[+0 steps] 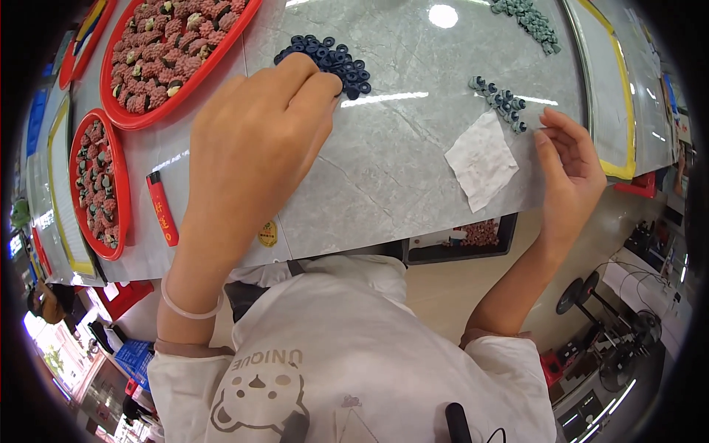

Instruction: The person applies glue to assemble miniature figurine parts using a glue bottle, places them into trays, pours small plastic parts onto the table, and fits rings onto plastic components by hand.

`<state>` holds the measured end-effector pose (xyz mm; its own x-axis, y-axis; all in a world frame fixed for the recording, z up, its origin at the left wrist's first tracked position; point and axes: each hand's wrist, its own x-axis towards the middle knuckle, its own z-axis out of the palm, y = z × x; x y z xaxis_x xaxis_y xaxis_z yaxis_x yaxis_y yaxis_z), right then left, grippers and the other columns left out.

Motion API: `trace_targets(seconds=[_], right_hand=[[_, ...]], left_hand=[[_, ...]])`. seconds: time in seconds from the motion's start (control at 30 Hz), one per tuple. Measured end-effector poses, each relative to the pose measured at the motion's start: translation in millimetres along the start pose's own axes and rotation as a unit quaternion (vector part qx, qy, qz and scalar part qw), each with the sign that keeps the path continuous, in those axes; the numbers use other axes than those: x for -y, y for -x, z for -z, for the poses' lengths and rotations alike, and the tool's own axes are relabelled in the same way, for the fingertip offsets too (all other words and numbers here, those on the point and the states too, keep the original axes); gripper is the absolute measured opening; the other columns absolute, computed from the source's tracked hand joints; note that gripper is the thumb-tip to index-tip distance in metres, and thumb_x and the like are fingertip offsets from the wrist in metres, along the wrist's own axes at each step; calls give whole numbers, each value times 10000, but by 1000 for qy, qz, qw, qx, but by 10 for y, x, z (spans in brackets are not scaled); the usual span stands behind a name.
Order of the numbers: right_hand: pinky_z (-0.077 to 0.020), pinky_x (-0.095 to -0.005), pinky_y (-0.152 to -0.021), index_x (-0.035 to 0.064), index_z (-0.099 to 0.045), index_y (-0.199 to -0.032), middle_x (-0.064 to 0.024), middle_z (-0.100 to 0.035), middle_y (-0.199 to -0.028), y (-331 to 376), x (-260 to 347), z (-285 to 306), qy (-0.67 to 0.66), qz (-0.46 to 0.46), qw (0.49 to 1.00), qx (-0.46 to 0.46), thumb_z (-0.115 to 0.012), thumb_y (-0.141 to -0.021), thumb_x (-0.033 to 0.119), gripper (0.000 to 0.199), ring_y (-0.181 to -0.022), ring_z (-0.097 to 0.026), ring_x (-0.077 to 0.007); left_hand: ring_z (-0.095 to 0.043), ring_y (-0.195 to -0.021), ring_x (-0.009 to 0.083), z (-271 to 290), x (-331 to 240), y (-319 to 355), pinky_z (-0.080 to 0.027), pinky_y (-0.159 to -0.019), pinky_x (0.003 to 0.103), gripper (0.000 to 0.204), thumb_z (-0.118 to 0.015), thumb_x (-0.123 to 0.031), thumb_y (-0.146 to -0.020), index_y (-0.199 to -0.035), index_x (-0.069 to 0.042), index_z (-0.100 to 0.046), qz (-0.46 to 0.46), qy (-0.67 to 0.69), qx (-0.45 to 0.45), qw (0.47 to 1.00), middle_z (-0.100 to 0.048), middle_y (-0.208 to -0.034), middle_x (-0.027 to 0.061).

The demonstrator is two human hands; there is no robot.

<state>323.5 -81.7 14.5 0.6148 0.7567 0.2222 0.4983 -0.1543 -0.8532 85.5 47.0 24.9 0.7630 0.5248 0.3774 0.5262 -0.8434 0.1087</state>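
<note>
My left hand reaches over a pile of small dark blue rings, its fingers bent and pressed together. The back of the hand hides its fingertips, so whatever they pinch cannot be made out. On the right, my right hand is raised by the table edge with its fingers loosely curled. A small gap shows between thumb and forefinger, with nothing visible in it. Beside it lies a cluster of small grey-green pieces topped with dark blue rings. A creased white paper rests just below that cluster.
Two red trays of pinkish pieces stand at the left. A red lighter-shaped stick lies near my left forearm. More grey-green pieces are heaped at the far right. A dark open drawer or bin sits below the table.
</note>
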Motion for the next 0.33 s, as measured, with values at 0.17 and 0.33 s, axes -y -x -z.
trace_targets(seconds=[0.17, 0.33], right_hand=[[-427, -200, -706, -29, -598, -912, -58, -605, -861, -132, -6, 88, 1, 3, 999, -33, -558, -756, -36, 161, -767, -549, -100], [-425, -221, -767, -19, -597, -953, -59, -604, -877, -409, -3, 151, -10, 12, 1000, -20, -573, -778, 12, 179, -835, -551, -110]], left_hand=[[-494, -516, 135, -169, -21, -11, -382, -450, 250, 128, -585, -46, -626, -751, -65, -570, -17, -37, -68, 997, -512, -710, 7], [-513, -532, 118, -128, -62, -48, -393, -442, 240, 154, -589, -50, -608, -760, -67, -574, -16, -78, -30, 996, -523, -751, 3]])
